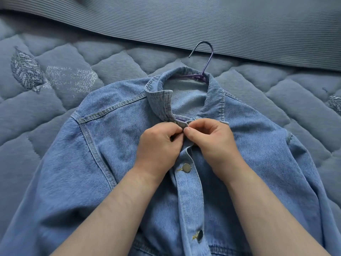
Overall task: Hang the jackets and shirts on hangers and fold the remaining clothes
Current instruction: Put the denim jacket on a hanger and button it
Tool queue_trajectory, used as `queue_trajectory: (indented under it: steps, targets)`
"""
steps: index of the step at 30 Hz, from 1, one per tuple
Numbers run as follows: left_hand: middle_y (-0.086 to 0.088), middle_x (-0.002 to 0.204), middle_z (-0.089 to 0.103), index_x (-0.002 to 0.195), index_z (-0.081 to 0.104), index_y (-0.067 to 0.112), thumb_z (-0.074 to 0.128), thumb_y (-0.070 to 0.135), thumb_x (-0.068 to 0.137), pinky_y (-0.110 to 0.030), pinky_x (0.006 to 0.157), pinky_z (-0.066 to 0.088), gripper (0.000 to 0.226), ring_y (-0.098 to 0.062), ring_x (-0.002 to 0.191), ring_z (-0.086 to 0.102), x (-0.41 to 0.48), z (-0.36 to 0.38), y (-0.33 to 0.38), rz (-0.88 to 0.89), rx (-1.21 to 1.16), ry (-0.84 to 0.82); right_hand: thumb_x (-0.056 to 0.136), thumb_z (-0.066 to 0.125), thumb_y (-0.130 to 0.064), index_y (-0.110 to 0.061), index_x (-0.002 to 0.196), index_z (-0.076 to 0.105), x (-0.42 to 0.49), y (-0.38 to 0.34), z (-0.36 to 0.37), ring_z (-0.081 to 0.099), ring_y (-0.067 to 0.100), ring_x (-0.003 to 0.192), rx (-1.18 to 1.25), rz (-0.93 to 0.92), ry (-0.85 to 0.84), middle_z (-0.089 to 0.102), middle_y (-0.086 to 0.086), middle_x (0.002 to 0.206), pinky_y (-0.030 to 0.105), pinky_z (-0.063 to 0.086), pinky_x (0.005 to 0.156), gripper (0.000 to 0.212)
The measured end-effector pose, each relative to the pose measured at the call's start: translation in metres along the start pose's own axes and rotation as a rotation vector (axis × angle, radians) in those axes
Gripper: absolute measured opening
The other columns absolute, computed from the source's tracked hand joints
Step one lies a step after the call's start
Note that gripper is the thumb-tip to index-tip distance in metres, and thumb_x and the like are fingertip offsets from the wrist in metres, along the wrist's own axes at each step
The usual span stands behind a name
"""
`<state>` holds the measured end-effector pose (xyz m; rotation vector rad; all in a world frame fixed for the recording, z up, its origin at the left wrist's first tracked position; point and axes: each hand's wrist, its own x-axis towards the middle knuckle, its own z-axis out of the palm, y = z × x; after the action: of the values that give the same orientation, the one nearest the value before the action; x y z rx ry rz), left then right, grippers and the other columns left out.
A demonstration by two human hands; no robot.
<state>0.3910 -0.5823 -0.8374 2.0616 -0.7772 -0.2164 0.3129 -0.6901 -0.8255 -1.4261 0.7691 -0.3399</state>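
A light blue denim jacket [118, 163] lies front up on the bed, collar toward the far side. A purple hanger [204, 60] sits inside it, with its hook sticking out past the collar. My left hand [158, 145] and my right hand [212, 141] meet at the top of the front placket just below the collar. Each pinches the denim edge there between thumb and curled fingers. The top button is hidden under my fingers. Two metal buttons [186, 167] show lower down the placket.
The jacket rests on a blue quilted bedspread [77, 58] with stitched leaf patterns. A ribbed blue-grey cover [239, 24] runs across the far side of the bed.
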Motion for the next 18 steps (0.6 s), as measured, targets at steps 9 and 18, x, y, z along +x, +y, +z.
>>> queue_trajectory:
  steps: [9,18]
  targets:
    - [0.016,0.058,0.062,0.066,0.061,0.027,0.074,0.027,0.072,-0.014,0.056,0.044,0.014,0.003,0.053,0.054,0.005,-0.002,0.005,-0.265,-0.179,-0.042,0.08,0.068,0.013,-0.015,0.075,0.069,0.0,0.001,0.0,0.065,0.006,0.068,-0.005,-0.021,-0.032,0.071,-0.004,0.071,0.017,0.052,0.069,0.028]
    - [0.009,0.046,0.056,0.063,0.066,0.015,0.067,0.002,0.083,-0.015,0.043,0.04,0.025,-0.003,0.043,0.049,0.006,-0.01,0.008,-0.364,-0.49,-0.15,0.078,0.072,0.005,-0.022,0.069,0.065,0.001,0.007,0.01,0.061,0.0,0.061,-0.057,-0.092,0.098,0.067,-0.011,0.063,0.015,0.049,0.062,0.029]
